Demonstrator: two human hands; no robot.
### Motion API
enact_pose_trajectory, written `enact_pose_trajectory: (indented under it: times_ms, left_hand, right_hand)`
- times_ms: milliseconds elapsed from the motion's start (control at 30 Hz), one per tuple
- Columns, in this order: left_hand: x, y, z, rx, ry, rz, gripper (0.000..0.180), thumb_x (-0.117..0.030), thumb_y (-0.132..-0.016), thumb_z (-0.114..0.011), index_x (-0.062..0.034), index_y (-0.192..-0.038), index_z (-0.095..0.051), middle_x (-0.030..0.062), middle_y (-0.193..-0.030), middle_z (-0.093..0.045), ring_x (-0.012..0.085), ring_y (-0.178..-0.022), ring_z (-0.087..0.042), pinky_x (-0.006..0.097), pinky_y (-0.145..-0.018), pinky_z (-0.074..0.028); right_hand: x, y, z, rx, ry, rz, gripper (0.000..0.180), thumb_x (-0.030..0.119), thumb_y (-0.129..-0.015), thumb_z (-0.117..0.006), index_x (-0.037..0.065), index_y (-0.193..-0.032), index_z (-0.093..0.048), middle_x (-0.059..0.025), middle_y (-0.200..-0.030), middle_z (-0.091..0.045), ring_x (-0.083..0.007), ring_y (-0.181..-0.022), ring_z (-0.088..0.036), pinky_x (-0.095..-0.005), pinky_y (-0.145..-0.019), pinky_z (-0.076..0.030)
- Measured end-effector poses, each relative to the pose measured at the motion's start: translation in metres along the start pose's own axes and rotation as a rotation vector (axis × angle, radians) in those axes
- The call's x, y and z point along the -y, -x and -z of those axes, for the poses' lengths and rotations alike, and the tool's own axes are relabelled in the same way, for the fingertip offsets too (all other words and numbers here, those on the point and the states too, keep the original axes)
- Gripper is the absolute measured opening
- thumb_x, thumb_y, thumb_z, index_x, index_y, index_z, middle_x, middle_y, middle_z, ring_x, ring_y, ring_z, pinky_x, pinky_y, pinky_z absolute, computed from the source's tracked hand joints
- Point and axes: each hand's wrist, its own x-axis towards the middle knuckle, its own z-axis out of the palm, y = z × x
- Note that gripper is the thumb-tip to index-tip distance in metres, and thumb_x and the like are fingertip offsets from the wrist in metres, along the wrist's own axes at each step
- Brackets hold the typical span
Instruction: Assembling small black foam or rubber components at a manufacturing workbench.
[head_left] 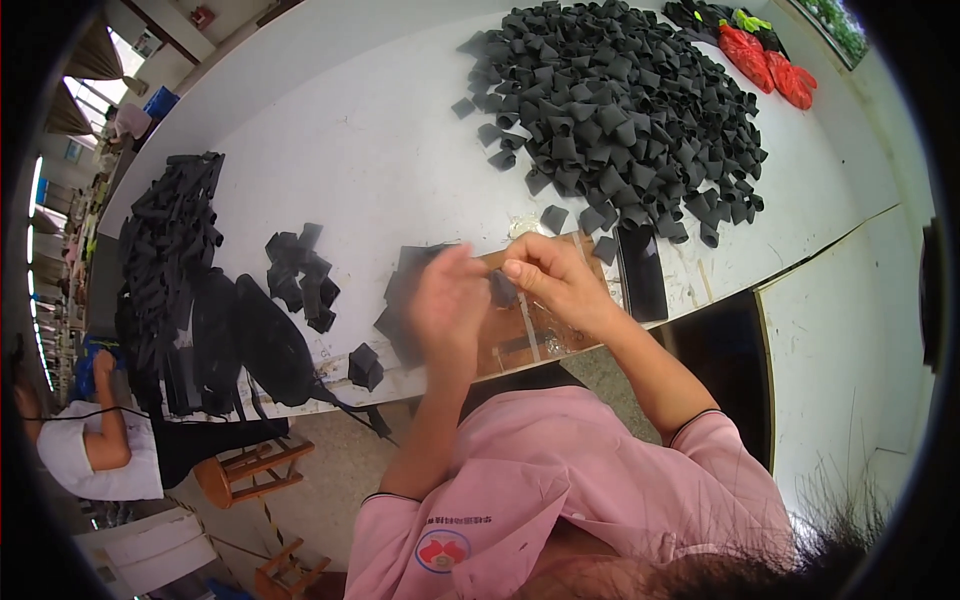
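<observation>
Head view: a worker in a pink shirt (600, 470) bends over a white table (370, 150), both hands raised together just above its near edge. The left hand (448, 300), blurred, is curled with fingers bunched; whether it grips anything cannot be told. The right hand (560, 280) pinches a small black strip piece (503, 290) between thumb and fingertips (515, 268), the piece lying between the two hands, at 9 o'clock from the right palm and touching the left hand's fingertips.

Beneath the hands sits a brown wooden board (535, 335) flush with the table's near edge; a flat black rectangular bar (642, 272) lies just beside it at 3 o'clock. A small stack of flat black pieces (405, 290) rests at 9 o'clock of the left hand, close to the edge.

At 12 to 1 o'clock a large heap of folded black pieces (620, 110) covers the far table, with bare white surface between it and the hands. At 9 o'clock lie a small cluster of black pieces (300, 275), then a long pile of black strips (165, 250) and a black bag (265, 340) overhanging the edge. Red bags (765, 60) sit at the far 1 o'clock corner. A second person in white (95, 450) sits at 8 o'clock, well apart, beside a wooden stool (250, 470).
</observation>
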Motion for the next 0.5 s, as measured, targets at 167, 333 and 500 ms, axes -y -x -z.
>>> enact_pose_trajectory:
  times_ms: [167, 333, 500]
  left_hand:
    - [-0.012, -0.013, 0.007, 0.318, -0.506, -0.508, 0.023, 0.005, -0.078, -0.053, 0.0059, -0.101, -0.056, 0.012, -0.094, -0.059, 0.0176, -0.089, -0.054, 0.029, -0.084, -0.04]
    - [-0.014, 0.001, -0.001, -0.051, -0.019, -0.263, 0.009, -0.002, -0.085, -0.051, 0.003, -0.091, -0.055, 0.0125, -0.092, -0.058, 0.0167, -0.085, -0.054, 0.03, -0.08, -0.042]
    - [-0.012, 0.006, 0.002, -0.134, 0.295, -0.096, 0.012, -0.006, -0.087, -0.051, 0.0021, -0.095, -0.053, 0.0102, -0.092, -0.056, 0.0162, -0.086, -0.053, 0.032, -0.08, -0.043]
  right_hand:
    - [0.016, 0.018, -0.006, -0.232, 0.458, 0.464, 0.026, 0.017, -0.076, -0.064, 0.0, -0.093, -0.055, -0.007, -0.077, -0.05, -0.0161, -0.059, -0.049, -0.0247, -0.051, -0.041]
    - [0.019, 0.017, -0.018, -0.256, 0.546, 0.538, 0.027, 0.009, -0.069, -0.069, 0.001, -0.09, -0.057, -0.0096, -0.076, -0.053, -0.0216, -0.063, -0.055, -0.0301, -0.051, -0.045]
    - [0.016, 0.013, -0.018, -0.325, 0.699, 0.671, 0.025, 0.006, -0.069, -0.067, 0.001, -0.091, -0.057, -0.0084, -0.073, -0.054, -0.0229, -0.063, -0.055, -0.0305, -0.051, -0.044]
